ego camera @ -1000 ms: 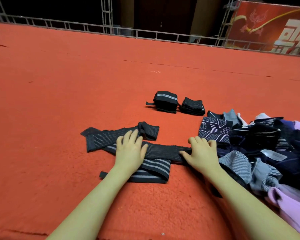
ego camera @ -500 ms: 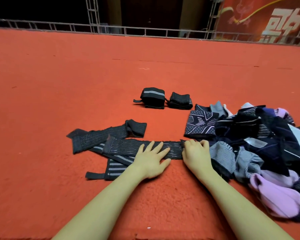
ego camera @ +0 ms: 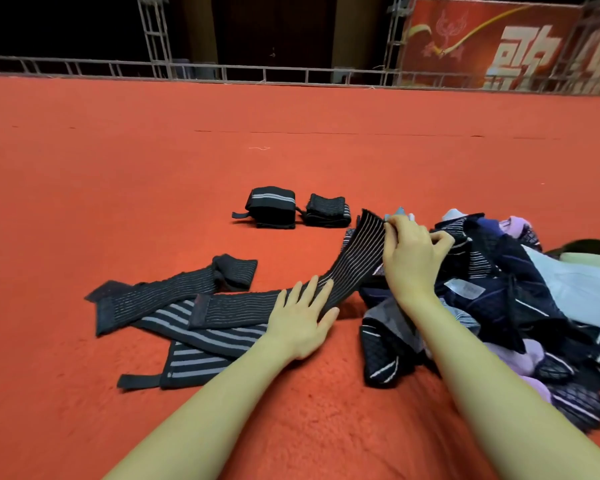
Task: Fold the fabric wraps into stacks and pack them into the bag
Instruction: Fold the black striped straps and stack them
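Flat on the thin-striped wrap, the left hand pins its middle with straight fingers, likely as a fold anchor, while the right hand pinches the lifted end, right of that wrap, against the unsorted pile. Two folded bundles sit beyond it. Bare carpet stretches left; no bag shows.
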The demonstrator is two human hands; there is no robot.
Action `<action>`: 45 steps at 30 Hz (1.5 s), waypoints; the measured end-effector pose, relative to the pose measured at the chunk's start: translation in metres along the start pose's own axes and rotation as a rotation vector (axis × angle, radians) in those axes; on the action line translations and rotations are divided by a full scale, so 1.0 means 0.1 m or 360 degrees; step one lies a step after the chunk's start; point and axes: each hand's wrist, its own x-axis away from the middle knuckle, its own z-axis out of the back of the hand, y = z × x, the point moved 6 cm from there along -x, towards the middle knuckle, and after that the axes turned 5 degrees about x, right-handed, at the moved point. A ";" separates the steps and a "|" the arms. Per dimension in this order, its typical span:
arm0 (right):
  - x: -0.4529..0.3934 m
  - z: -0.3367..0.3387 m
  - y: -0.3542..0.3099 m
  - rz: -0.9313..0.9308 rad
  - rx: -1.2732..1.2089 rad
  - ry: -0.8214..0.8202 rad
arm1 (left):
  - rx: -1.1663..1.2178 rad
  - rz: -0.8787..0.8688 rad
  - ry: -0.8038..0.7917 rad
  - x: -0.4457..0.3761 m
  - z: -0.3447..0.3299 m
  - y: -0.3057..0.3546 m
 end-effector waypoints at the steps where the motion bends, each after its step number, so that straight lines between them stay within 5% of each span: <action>1: -0.02 0.02 0.06 -0.0001 -0.0001 0.0023 | 0.0022 -0.0012 -0.0012 -0.05 -0.02 0.07; 10: 0.11 -0.01 0.14 0.0001 -0.0091 0.0053 | 0.0091 -0.0083 -0.0219 -0.28 -0.14 0.34; 21: 0.37 -0.23 -1.12 0.0490 -0.0214 -0.0092 | -0.0193 0.0136 0.0545 0.36 0.55 -0.80; 27: 0.84 -0.49 -1.79 0.0821 -0.0108 -0.0388 | 0.0023 0.0250 0.0366 0.73 0.37 -1.37; 35: 1.16 -0.64 -2.05 0.0878 -0.0147 -0.0651 | 0.0207 0.0244 0.0511 0.79 0.38 -1.44; 41: 1.17 -0.71 -2.02 0.0923 -0.0083 -0.1339 | 0.0317 0.0236 0.0600 0.81 0.42 -1.45; 45: 1.04 -0.58 -1.75 0.1022 0.0109 -0.1051 | 0.0190 0.0220 0.0620 0.86 0.45 -1.35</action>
